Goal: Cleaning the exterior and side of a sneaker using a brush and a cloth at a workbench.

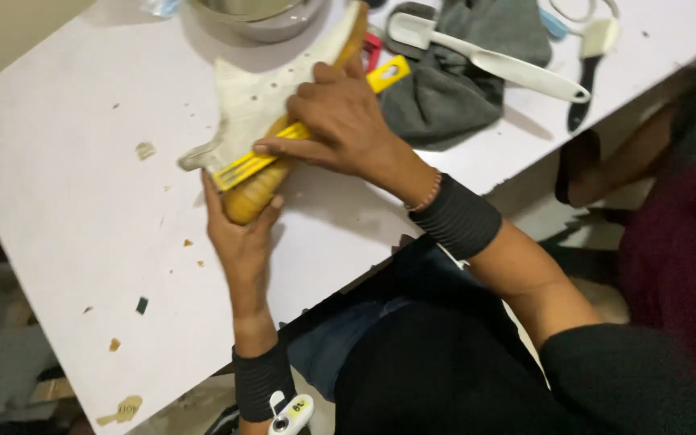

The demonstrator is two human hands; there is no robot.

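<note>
A tan shoe last (pixel 253 193) lies on the white table (pixel 66 209) with a pale leather upper piece (pixel 255 101) draped over it. My left hand (pixel 239 234) cups the rounded near end of the last from below. My right hand (pixel 344 121) presses down flat on a yellow ruler (pixel 239 167) that lies along the last, its far end (pixel 388 74) poking out past my fingers.
A metal bowl (pixel 263 18) stands at the table's far edge. A grey cloth (pixel 453 80), a white spatula (pixel 485 60), and a black-handled brush (pixel 586 80) lie to the right. Small scraps dot the table. Another person's arm (pixel 630 157) is at the right.
</note>
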